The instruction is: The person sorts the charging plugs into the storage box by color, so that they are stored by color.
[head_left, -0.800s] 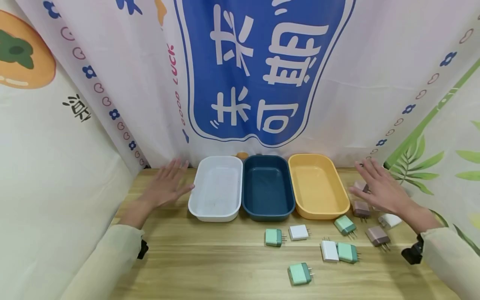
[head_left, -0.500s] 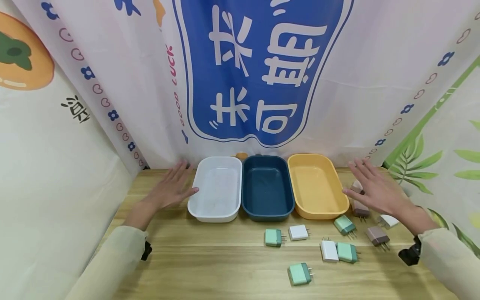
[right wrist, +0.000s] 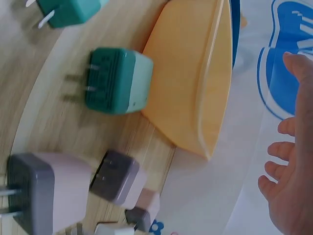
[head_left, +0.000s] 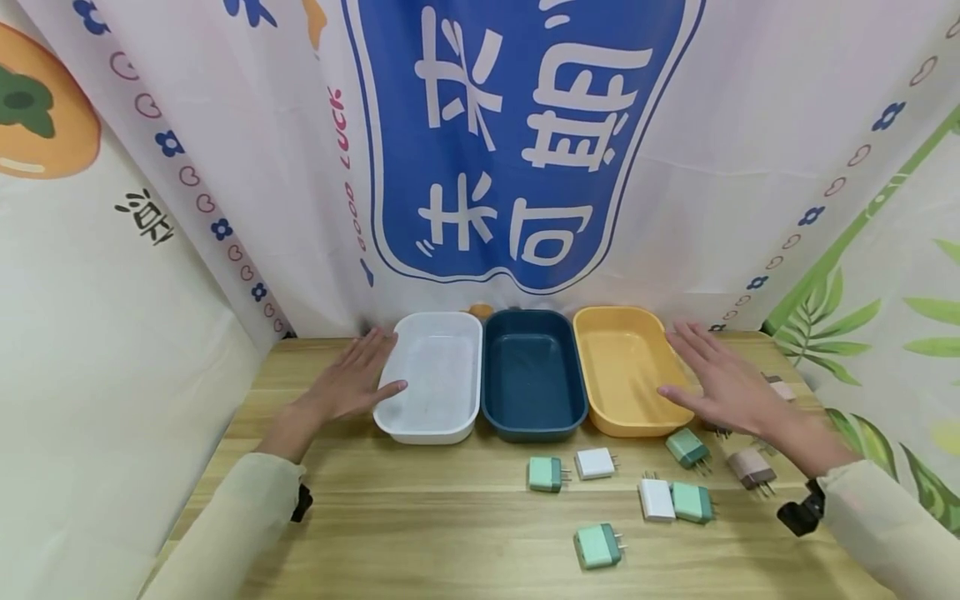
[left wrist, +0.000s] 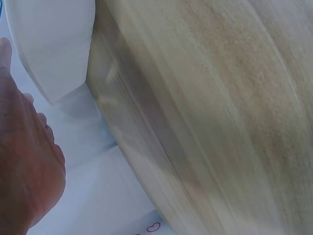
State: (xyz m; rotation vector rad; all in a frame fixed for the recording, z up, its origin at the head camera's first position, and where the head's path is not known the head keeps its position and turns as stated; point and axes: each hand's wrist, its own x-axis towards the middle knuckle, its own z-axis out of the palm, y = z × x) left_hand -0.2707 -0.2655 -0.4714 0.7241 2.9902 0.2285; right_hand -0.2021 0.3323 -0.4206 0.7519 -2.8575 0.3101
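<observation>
Holds the left hand [head_left: 347,383] straight-fingered near a white rounded-rectangular tray [head_left: 438,375] and the right hand [head_left: 723,385] likewise extended near a yellow rounded-rectangular tray [head_left: 624,367], flanking a dark-blue rounded-rectangular tray [head_left: 533,371], with boxy green plugs [head_left: 596,547], white plugs [head_left: 594,463] and mauve plugs [head_left: 748,467] scattered frontward and rightward on the wood-grain table [head_left: 420,525].

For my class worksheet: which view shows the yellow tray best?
The head view: nearly all the yellow tray shows, inside included. The right wrist view shows mainly its outer wall, cropped; left wrist, none.
</observation>
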